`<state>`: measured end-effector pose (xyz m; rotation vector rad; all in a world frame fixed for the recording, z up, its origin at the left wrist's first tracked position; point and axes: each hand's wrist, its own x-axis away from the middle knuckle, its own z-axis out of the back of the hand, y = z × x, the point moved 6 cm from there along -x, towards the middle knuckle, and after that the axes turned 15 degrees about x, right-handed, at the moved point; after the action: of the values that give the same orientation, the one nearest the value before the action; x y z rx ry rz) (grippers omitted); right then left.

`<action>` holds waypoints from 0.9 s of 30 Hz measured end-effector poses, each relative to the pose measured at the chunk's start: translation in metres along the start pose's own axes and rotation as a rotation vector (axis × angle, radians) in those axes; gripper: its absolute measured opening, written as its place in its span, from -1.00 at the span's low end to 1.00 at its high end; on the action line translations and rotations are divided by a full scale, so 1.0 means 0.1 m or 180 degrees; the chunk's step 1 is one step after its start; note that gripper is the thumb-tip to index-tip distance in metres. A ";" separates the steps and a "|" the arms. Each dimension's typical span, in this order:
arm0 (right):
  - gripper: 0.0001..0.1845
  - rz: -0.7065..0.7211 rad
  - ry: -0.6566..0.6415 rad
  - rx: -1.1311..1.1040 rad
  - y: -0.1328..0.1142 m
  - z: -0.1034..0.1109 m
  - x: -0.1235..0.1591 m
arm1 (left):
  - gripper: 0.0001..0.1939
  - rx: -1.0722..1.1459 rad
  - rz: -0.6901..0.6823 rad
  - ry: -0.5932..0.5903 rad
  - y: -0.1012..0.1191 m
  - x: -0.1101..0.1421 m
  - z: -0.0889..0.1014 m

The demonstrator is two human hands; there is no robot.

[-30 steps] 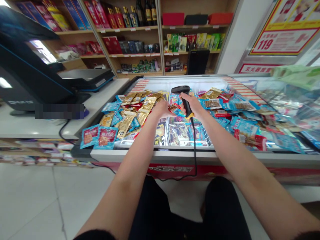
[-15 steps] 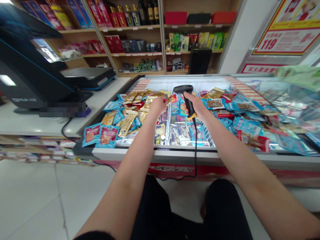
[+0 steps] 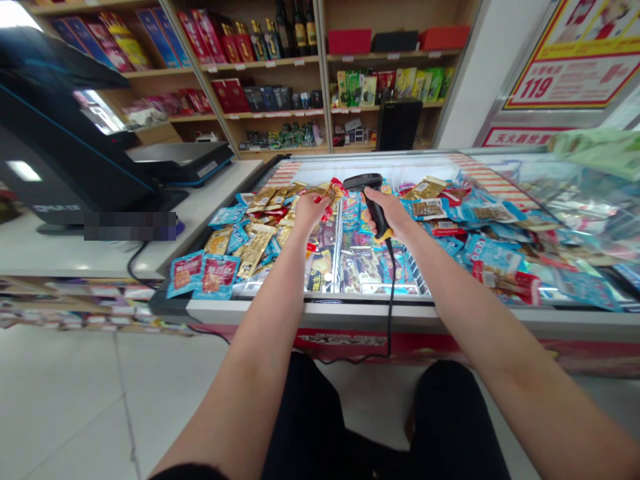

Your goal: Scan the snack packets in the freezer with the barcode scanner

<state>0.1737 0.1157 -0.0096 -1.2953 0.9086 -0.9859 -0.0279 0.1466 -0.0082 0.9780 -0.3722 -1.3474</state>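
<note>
Someone's at a shop's chest freezer here, two bare forearms reaching in from 6 o'clock. The right hand (image 3: 389,212) is clamped round the grip of one black plastic barcode scanner (image 3: 373,199), pistol-shaped with a yellow collar at its base, and a single black cord (image 3: 389,287) drops from it over the freezer's front edge. The left hand (image 3: 309,212) has fingers and thumb pinched together on one small crinkly red-and-gold snack packet (image 3: 333,192), held just above the pile beside the scanner; its print is too blurry to read. Below, the chest freezer (image 3: 320,308) is heaped with glossy gold and blue foil pouches (image 3: 255,257), way too many to count. Wooden shelves (image 3: 280,87) of boxes and bottles stand at 12 o'clock, a black checkout terminal (image 3: 65,153) sits at 10 o'clock, and a pixelated patch (image 3: 130,225) at 9 o'clock hides whatever's there.
</note>
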 end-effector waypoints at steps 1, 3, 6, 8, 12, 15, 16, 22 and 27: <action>-0.59 0.0005 -0.0003 0.0006 0.00 0.00 0.00 | -0.70 0.0026 -0.0032 0.0017 0.01 0.00 0.00; -0.60 0.0017 0.0036 0.0002 0.00 0.01 0.00 | -0.69 -0.0023 -0.0175 0.0123 0.04 0.02 0.01; -0.59 0.0019 0.0169 -0.0026 -0.01 0.05 -0.01 | -0.69 -0.0360 -0.0460 0.0194 0.11 0.09 0.01; -0.57 0.0019 0.0261 -0.0036 -0.01 0.07 -0.01 | -0.70 -0.0643 -0.0662 -0.0186 0.15 0.14 -0.08; -0.58 0.0002 0.0361 -0.0008 -0.02 0.11 0.01 | -0.64 -0.0888 -0.0641 -0.1005 0.13 0.21 -0.23; -0.61 0.0016 0.0380 -0.0043 -0.03 0.12 0.02 | -0.63 -0.1020 -0.0570 -0.1104 0.11 0.21 -0.23; -0.62 0.0019 0.0383 -0.0052 -0.03 0.12 0.02 | -0.62 -0.1093 -0.0586 -0.1116 0.11 0.21 -0.23; -0.57 -0.0019 0.0304 -0.0036 -0.04 0.10 0.02 | -0.57 -0.0958 -0.0613 -0.0778 0.11 0.17 -0.19; -0.56 -0.0037 0.0246 -0.0063 -0.03 0.09 0.02 | -0.54 -0.0371 -0.0241 -0.0256 0.10 0.14 -0.08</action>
<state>0.1831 0.1166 -0.0059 -1.2877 0.9732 -1.0444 -0.0122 0.1363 -0.0089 0.8502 -0.3162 -1.4639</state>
